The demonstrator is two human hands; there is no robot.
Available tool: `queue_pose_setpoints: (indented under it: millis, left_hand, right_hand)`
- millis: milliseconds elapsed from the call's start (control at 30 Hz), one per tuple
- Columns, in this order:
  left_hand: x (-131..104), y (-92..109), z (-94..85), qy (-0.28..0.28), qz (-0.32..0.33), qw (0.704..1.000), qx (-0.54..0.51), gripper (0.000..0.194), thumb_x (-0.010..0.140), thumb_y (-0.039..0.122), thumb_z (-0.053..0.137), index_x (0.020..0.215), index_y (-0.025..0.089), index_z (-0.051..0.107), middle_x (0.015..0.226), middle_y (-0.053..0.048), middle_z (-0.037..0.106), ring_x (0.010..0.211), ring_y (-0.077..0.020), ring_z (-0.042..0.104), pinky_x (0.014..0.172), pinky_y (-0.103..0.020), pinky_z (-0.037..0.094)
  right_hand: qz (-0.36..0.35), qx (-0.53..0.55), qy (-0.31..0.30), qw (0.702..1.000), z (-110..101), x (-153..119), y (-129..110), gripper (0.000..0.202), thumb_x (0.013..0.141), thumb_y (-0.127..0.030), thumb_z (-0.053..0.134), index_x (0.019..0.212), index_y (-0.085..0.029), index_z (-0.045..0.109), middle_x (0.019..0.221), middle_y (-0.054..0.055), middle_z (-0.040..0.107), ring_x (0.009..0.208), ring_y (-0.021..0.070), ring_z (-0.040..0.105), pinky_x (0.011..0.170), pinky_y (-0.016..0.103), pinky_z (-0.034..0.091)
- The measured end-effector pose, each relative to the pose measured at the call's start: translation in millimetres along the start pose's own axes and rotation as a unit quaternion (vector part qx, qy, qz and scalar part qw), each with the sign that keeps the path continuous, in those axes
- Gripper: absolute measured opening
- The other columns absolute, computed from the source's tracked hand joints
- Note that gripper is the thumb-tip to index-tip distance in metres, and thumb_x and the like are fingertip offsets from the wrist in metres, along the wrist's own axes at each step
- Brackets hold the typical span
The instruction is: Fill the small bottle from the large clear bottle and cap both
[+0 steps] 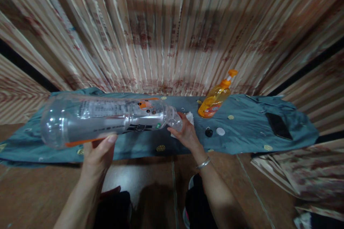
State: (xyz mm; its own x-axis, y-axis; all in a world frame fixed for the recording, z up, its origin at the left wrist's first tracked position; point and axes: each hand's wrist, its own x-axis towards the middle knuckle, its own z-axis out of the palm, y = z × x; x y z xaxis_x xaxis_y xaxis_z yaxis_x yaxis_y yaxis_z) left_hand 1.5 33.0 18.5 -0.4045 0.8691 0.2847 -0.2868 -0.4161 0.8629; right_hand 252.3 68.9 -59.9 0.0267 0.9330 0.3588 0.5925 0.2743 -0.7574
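Note:
A large clear plastic bottle (107,118) with a silver, black and orange label lies sideways above the cloth, its base to the left. Beneath its body, my left hand (98,154) supports it, the thumb along the near side. My right hand (186,132) has its fingers closed around the clear narrow end at the right. Whether that end is the bottle's own neck or a separate clear piece, I cannot tell. Just behind my right hand, partly covered by it, is a white tissue-like piece (190,117). A black round cap (209,132) and a white disc (220,131) lie right of it.
An orange pump bottle (215,100) stands toward the back of the teal cloth (242,128). A black phone (278,126) lies at the right. Stacked cardboard (161,35) rises behind the table. A bag-like item (290,175) sits low at the right.

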Motion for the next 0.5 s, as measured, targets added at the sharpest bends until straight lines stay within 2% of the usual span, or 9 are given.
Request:
queue_pose_setpoints:
  millis: [100, 367, 433, 500]
  left_hand:
    - [-0.3, 0.2, 0.1, -0.027, 0.012, 1.0, 0.002, 0.021, 0.053, 0.028, 0.088, 0.058, 0.024, 0.068, 0.054, 0.005, 0.063, 0.057, -0.0114, 0.063, 0.071, -0.026, 0.058]
    - [-2.7, 2.9, 3.8, -0.026, -0.004, 1.0, 0.002, 0.02, 0.053, 0.032, 0.088, 0.062, 0.026, 0.071, 0.057, 0.003, 0.067, 0.06, -0.0181, 0.068, 0.072, -0.038, 0.063]
    - [-2.6, 2.9, 4.7, -0.028, -0.004, 1.0, 0.006, 0.023, 0.053, 0.031, 0.088, 0.069, 0.027, 0.072, 0.064, 0.001, 0.071, 0.067, -0.0197, 0.071, 0.075, -0.038, 0.063]
    - [-2.0, 2.6, 4.9, -0.026, -0.003, 1.0, 0.016, 0.033, 0.051, 0.029, 0.088, 0.081, 0.027, 0.074, 0.073, 0.001, 0.074, 0.074, -0.0205, 0.072, 0.078, -0.035, 0.062]
  right_hand:
    - [0.0, -0.003, -0.004, 1.0, -0.5, 0.3, -0.5, 0.063, 0.072, -0.03, 0.077, 0.127, -0.02, 0.051, 0.122, 0.01, 0.066, 0.114, 0.0265, 0.063, 0.1, 0.043, 0.051]
    - [0.0, -0.002, 0.002, 1.0, 1.2, 0.4, 1.9, 0.063, 0.071, -0.03, 0.077, 0.127, -0.02, 0.051, 0.122, 0.01, 0.066, 0.114, 0.0265, 0.063, 0.1, 0.043, 0.051]
    - [0.001, -0.002, 0.001, 1.0, 1.3, 0.4, 2.1, 0.063, 0.071, -0.03, 0.077, 0.127, -0.019, 0.051, 0.122, 0.01, 0.066, 0.113, 0.0268, 0.063, 0.1, 0.043, 0.051]
    - [0.001, -0.003, -0.001, 1.0, 1.2, 0.5, 2.1, 0.063, 0.071, -0.03, 0.077, 0.128, -0.019, 0.05, 0.122, 0.011, 0.066, 0.114, 0.0271, 0.063, 0.1, 0.044, 0.051]
